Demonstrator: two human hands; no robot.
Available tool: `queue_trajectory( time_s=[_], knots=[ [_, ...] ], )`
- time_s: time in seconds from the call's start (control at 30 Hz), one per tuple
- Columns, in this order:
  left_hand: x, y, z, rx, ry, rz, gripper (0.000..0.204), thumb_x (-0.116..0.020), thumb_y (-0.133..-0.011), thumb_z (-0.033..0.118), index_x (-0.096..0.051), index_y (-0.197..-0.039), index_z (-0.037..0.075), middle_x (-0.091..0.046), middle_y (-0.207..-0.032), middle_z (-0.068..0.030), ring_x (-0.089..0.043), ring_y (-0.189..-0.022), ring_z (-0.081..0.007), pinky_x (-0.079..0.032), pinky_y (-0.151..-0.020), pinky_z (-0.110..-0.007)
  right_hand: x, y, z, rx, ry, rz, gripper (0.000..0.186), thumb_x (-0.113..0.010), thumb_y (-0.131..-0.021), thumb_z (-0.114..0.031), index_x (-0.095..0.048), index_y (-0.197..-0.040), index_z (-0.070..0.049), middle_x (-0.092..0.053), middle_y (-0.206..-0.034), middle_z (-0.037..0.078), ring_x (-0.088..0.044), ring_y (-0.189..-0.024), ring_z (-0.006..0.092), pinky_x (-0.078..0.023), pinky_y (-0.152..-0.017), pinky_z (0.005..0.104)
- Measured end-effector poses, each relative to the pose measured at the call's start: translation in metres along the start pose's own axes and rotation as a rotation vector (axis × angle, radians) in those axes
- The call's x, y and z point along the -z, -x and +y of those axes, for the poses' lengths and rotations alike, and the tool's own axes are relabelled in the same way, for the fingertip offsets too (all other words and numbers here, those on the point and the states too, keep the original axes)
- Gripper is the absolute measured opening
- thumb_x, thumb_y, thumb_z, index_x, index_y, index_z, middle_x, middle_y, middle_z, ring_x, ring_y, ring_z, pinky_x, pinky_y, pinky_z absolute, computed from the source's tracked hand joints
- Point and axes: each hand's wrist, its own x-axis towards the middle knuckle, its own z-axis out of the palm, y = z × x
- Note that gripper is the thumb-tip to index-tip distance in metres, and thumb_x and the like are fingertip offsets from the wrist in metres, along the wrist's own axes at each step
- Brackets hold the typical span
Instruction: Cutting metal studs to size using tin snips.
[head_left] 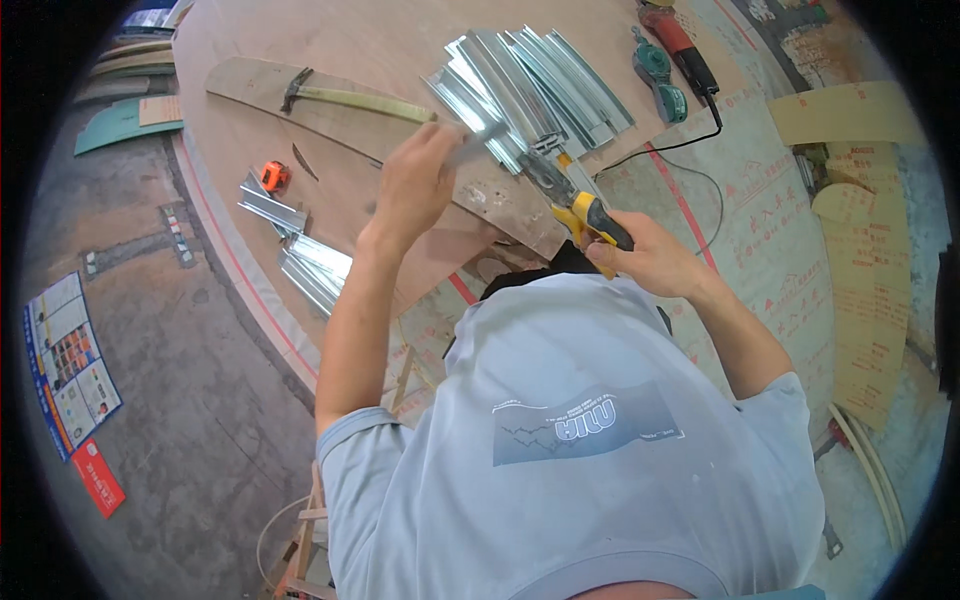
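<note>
left hand (415, 185) closed on metal strip (478, 143) over plywood board (300, 40) middle | right hand (640, 258) gripping yellow-handled snips (575, 205), blades at strip | around: channel stack (540, 80) behind, hammer (345, 97), tape measure (274, 176), grinder (660, 75) (far-right edge) | open room: board's far-left | strip end blurred

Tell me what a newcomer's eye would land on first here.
First, the two hands at the centre: the right hand grips yellow-handled snips, and the left hand holds a metal strip just above them. Behind them a fan of shiny metal channels lies on the plywood board. A hammer rests to the left, and a green grinder sits at upper right.
</note>
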Motion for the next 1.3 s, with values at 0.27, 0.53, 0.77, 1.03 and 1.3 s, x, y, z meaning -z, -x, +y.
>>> queue_trajectory(
  time_s=[0.27,0.53,0.77,1.03,1.3],
  knots=[
    [0.022,0.026,-0.010,-0.353,-0.666,-0.372,0.022,-0.061,-0.087,0.005,-0.072,-0.102,0.016,-0.062,-0.089,-0.0041,-0.066,-0.093,-0.0228,-0.047,-0.083,-0.040,-0.004,-0.008,-0.017,-0.039,0.485,-0.082,0.027,-0.070,-0.095,-0.025,-0.060,-0.100,0.000,-0.059,-0.082,0.014,-0.055,-0.077,0.0328,-0.045,-0.074,0.0410],
    [0.031,0.032,-0.004,-0.202,-0.711,-0.506,0.024,-0.055,-0.089,0.003,-0.072,-0.104,0.011,-0.063,-0.092,-0.0092,-0.067,-0.091,-0.0279,-0.047,-0.087,-0.041,-0.016,-0.004,-0.024,-0.072,0.594,-0.075,0.030,-0.068,-0.094,-0.025,-0.065,-0.116,-0.004,-0.065,-0.089,0.021,-0.062,-0.090,0.0420,-0.047,-0.080,0.0496],
    [0.028,0.034,-0.001,-0.298,-0.699,-0.473,0.018,-0.057,-0.091,0.006,-0.073,-0.094,0.013,-0.064,-0.085,-0.0048,-0.068,-0.086,-0.0250,-0.044,-0.079,-0.040,-0.036,-0.011,-0.009,0.112,0.624,0.024,0.030,-0.070,-0.094,-0.027,-0.065,-0.110,-0.002,-0.063,-0.094,0.017,-0.060,-0.093,0.0376,-0.047,-0.083,0.0457],
    [0.028,0.049,-0.021,-0.158,-0.373,0.373,0.065,-0.074,-0.082,0.008,-0.051,-0.142,0.013,-0.055,-0.135,-0.0118,-0.046,-0.136,-0.0305,-0.030,-0.117,-0.047,-0.036,-0.009,-0.003,0.078,0.630,0.015,0.026,-0.070,-0.095,-0.025,-0.065,-0.108,-0.003,-0.061,-0.097,0.017,-0.060,-0.095,0.0369,-0.047,-0.083,0.0455],
    [-0.005,0.041,-0.022,0.636,1.504,0.798,0.027,-0.074,-0.088,0.009,-0.053,-0.104,0.008,-0.053,-0.087,-0.0059,-0.054,-0.077,-0.0211,-0.050,-0.075,-0.044,-0.051,-0.012,-0.004,0.167,0.631,0.011,0.026,-0.071,-0.094,-0.021,-0.065,-0.111,-0.002,-0.062,-0.098,0.016,-0.061,-0.095,0.0362,-0.047,-0.084,0.0440]
  ],
)
